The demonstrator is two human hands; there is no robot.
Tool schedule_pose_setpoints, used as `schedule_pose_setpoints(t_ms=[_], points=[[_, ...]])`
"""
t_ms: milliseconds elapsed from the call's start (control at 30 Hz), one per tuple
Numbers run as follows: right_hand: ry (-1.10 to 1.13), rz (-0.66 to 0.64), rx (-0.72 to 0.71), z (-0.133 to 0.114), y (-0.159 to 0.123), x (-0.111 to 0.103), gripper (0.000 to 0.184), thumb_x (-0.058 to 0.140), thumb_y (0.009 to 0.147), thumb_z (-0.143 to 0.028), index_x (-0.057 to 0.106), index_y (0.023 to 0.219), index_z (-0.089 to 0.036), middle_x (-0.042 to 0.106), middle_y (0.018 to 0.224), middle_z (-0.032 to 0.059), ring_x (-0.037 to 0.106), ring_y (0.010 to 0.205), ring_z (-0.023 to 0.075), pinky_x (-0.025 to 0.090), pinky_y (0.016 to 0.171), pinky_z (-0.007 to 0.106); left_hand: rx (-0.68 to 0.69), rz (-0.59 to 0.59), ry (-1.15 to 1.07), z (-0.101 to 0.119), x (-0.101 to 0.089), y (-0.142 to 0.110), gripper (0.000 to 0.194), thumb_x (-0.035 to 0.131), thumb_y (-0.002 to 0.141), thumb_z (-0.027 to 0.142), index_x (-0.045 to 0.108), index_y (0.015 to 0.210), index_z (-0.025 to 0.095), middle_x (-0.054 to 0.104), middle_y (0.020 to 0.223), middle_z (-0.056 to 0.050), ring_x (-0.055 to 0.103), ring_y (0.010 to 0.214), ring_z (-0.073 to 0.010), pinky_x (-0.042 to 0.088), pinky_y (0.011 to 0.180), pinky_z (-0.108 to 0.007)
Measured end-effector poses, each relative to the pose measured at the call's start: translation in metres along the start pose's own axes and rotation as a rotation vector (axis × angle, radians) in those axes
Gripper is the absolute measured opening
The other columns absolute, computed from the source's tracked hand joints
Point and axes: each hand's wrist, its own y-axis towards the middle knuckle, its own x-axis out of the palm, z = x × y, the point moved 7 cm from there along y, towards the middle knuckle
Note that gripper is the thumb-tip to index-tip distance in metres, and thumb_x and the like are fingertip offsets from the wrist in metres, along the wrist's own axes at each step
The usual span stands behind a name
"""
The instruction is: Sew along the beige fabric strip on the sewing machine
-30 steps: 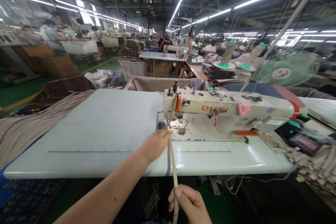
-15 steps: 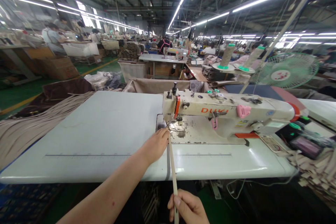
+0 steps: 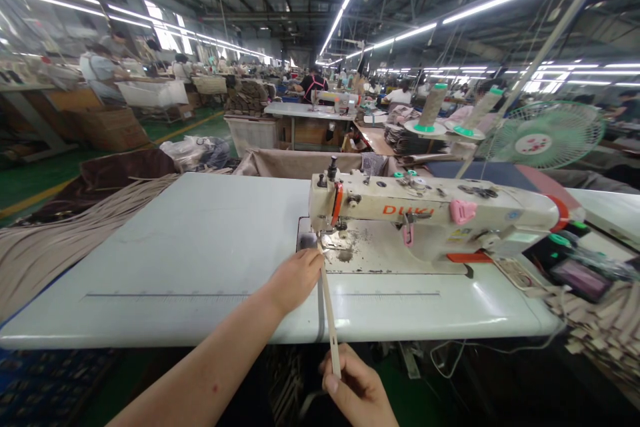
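Pinching the strip [image 3: 327, 303] that runs from the machine [image 3: 370, 197], the right hand [image 3: 357, 383] is now below its dark mark [image 3: 334, 341], which was lower earlier; the left hand [image 3: 297, 278] touches it, grip unclear

A narrow beige strip [image 3: 329, 310] slants nearly straight from the sewing machine [image 3: 430, 193] across the table's front edge [image 3: 425, 332].

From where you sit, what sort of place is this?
Probably a sewing workshop or factory: there's a cream sewing machine with orange lettering, long beige strips heaped beside the smooth pale table, and a second pale sewing machine beyond.
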Motion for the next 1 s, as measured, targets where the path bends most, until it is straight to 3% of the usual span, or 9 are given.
schedule_pose_setpoints(t_ms=[167,300,567,1000], points=[[-0.075,0.051,0.039,-0.003,0.009,-0.005,0.037,0.073,0.088,-0.058,0.08,0.085,-0.022,0.067,0.082,0.0049,0.059,0.077,0.0203,0.046,0.071,0.031,0.009,0.021,-0.028,0.002,-0.004,0.0,0.014,0.048,0.1,0.012,0.06,0.095,0.019,0.065,0.118,-0.009,0.063,0.114,-0.0232,0.054,0.107,-0.038],[0.093,0.066,0.203,-0.005,0.01,-0.001,0.049,0.075,0.084,-0.065,0.081,0.101,-0.02,0.074,0.078,0.0065,0.065,0.072,0.0202,0.051,0.068,0.03,-0.002,0.021,-0.036,0.002,-0.005,0.0,0.012,0.049,0.101,0.013,0.06,0.098,0.019,0.065,0.117,-0.01,0.063,0.113,-0.0234,0.054,0.106,-0.038],[0.174,0.042,0.229,0.009,0.001,0.003,0.048,0.073,0.087,-0.063,0.079,0.08,-0.016,0.069,0.061,0.0044,0.061,0.057,0.0147,0.046,0.058,0.024,-0.024,0.033,-0.057,0.0,-0.006,-0.001,0.011,0.051,0.1,0.013,0.059,0.106,0.017,0.065,0.118,-0.01,0.064,0.114,-0.0244,0.056,0.104,-0.039],[0.161,-0.031,0.21,0.007,-0.006,0.005,0.049,0.07,0.089,-0.062,0.079,0.075,-0.016,0.066,0.061,0.0041,0.058,0.057,0.0146,0.045,0.058,0.026,-0.003,0.034,-0.031,0.0,-0.003,-0.002,0.013,0.051,0.099,0.011,0.06,0.106,0.018,0.066,0.116,-0.01,0.065,0.112,-0.024,0.056,0.103,-0.039]])
